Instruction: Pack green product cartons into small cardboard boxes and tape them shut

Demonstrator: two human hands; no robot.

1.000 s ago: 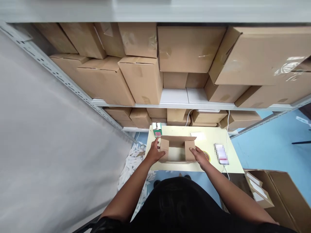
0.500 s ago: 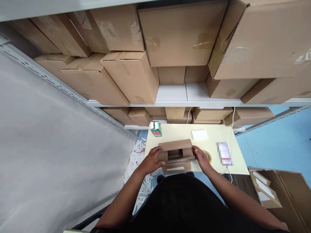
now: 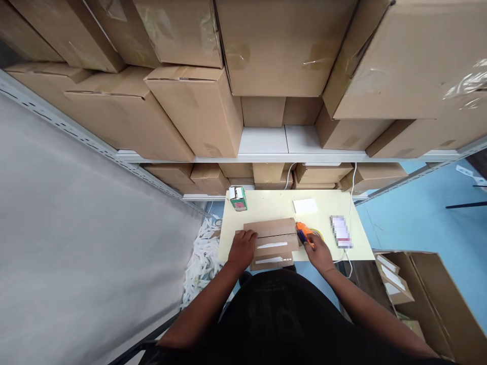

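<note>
A small cardboard box [image 3: 272,228] lies near the front edge of the table, its top flaps folded together with a dark seam between them. White strips run along its near side and along a second cardboard piece [image 3: 268,263] just below it. My left hand [image 3: 243,248] grips the box's left end, fingers over the flaps. At the right end, my right hand [image 3: 319,252] is closed around an orange tape dispenser [image 3: 304,229] with a dark blue part. Behind that hand, a yellow tape roll [image 3: 316,233] is partly hidden.
On the pale table [image 3: 266,203] are a green-and-white carton [image 3: 238,198], a white card [image 3: 305,206] and a blurred phone-like object [image 3: 341,231] with a cable. Shelves [image 3: 262,158] of cardboard boxes rise behind. An open large carton [image 3: 426,294] stands right; paper scraps [image 3: 200,256] lie left.
The box's open top flaps have been folded down. My right hand has left the box and taken hold of the orange tape dispenser. My left hand now rests further over the top.
</note>
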